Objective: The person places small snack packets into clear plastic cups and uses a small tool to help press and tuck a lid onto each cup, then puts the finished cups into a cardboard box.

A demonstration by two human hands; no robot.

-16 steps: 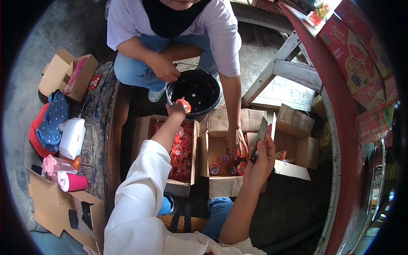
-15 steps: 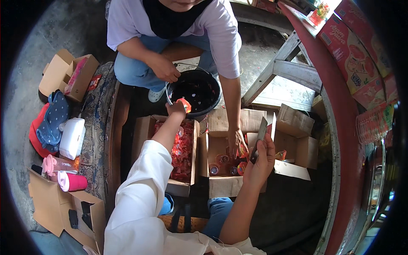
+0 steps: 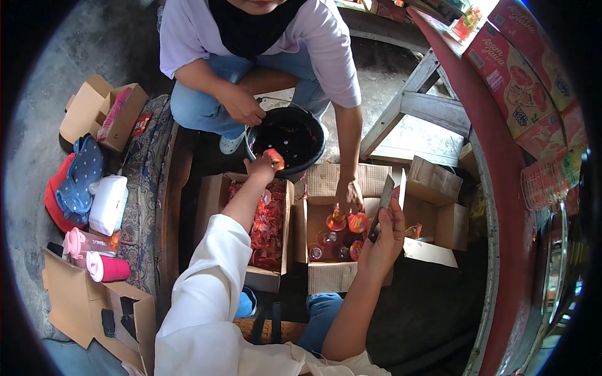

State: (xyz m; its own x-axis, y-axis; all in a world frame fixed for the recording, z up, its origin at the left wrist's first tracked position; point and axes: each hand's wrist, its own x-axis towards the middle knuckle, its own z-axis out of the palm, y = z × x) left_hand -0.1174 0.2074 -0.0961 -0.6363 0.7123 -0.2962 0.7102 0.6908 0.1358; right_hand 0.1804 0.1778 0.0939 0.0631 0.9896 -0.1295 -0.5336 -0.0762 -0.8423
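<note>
My left hand [image 3: 259,170] is closed around a small plastic cup with a red lid [image 3: 274,159] at the near rim of a black bucket [image 3: 318,141]. Raised to the right, my right hand [image 3: 387,235] grips a knife [image 3: 384,203], its grey blade pointing up. Below my left forearm, crumpled red plastic packaging [image 3: 268,225] fills a cardboard box [image 3: 285,235]. Beside it, a second cardboard box [image 3: 326,276] contains several cups, some with red lids [image 3: 358,222]. A co-worker's hand [image 3: 349,195] reaches into that box, touching a cup.
The co-worker crouches opposite, one hand [image 3: 246,106] at the bucket's handle. An open cardboard box [image 3: 450,225] stands right of the cups, near a white wooden frame [image 3: 433,113]. Tumblers [image 3: 108,266], a white container [image 3: 108,203] and a cap [image 3: 59,188] lie left.
The co-worker's hand has lifted slightly inside the cup box, and red-lidded cups now stand beneath it. My left hand has tilted its cup slightly; my right hand barely moves.
</note>
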